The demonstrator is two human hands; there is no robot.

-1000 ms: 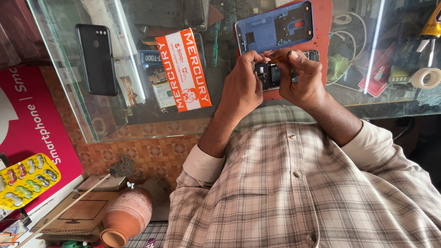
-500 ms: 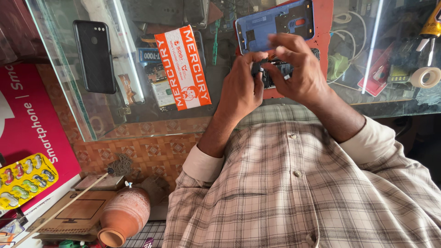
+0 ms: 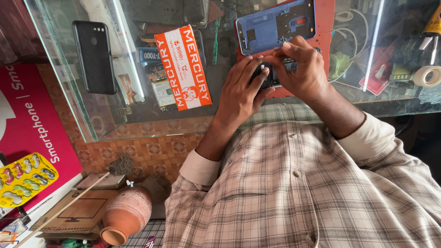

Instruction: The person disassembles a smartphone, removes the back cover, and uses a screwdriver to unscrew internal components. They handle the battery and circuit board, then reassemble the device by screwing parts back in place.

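Both hands meet over a small dark phone part (image 3: 270,76) at the near edge of a red work mat (image 3: 327,18) on a glass counter (image 3: 69,69). My left hand (image 3: 241,92) grips the part from the left, fingers curled on it. From the right, my right hand (image 3: 305,73) covers it, pinching a thin tool with an orange tip (image 3: 276,53) against it. A blue phone frame (image 3: 275,25) lies on the mat just beyond the hands.
A black phone (image 3: 94,57) and an orange-and-white packet (image 3: 183,66) lie on the glass to the left. A tape roll (image 3: 427,76) and cables sit at the right. Below the counter are a clay pot (image 3: 126,213), a yellow blister pack (image 3: 23,179) and cardboard.
My right hand has shifted over the dark part, fingers now pressing down on it with the tool. The left hand has kept its grip.
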